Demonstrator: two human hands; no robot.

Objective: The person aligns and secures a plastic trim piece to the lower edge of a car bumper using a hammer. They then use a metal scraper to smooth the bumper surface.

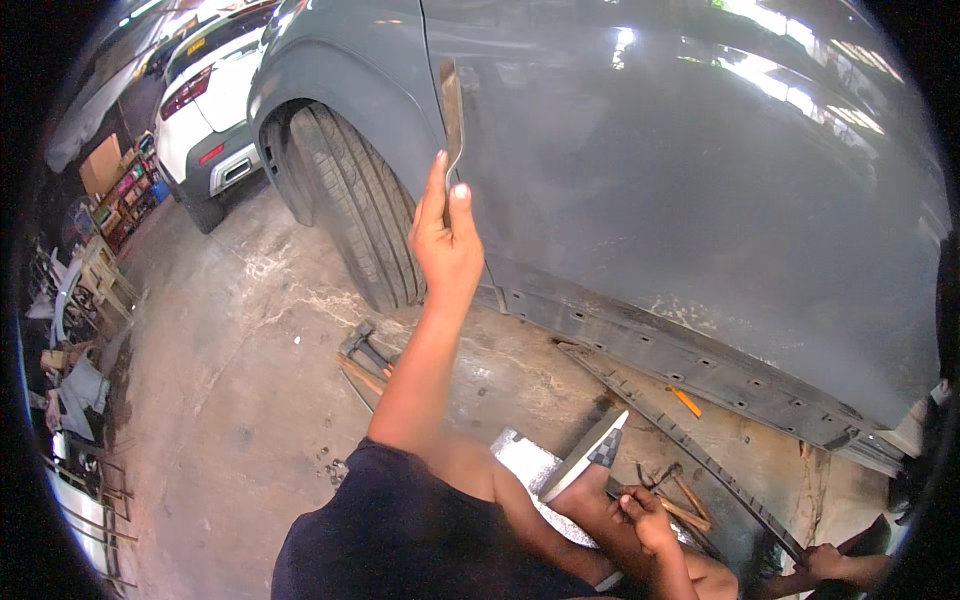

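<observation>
My left hand (447, 235) is raised toward the seam between the grey car's front fender and door (680, 180). It grips a narrow, worn metal tool with a long flat blade (453, 105), which points upward along the seam. Its lower end is hidden by my fingers. Down by my bent leg, my right hand (645, 515) has its fingers curled in, with a dark piece at the fingertips too small to name. Close beside it, wooden-handled hammers (690, 505) lie on the floor.
A long dark trim strip (680, 440) lies below the sill; another person's hand (825, 565) is at its near end. An orange-handled tool (685, 400) is by it. Left of my arm lies another hammer (370, 345). A white car (215, 130) stands behind the front tyre (360, 200).
</observation>
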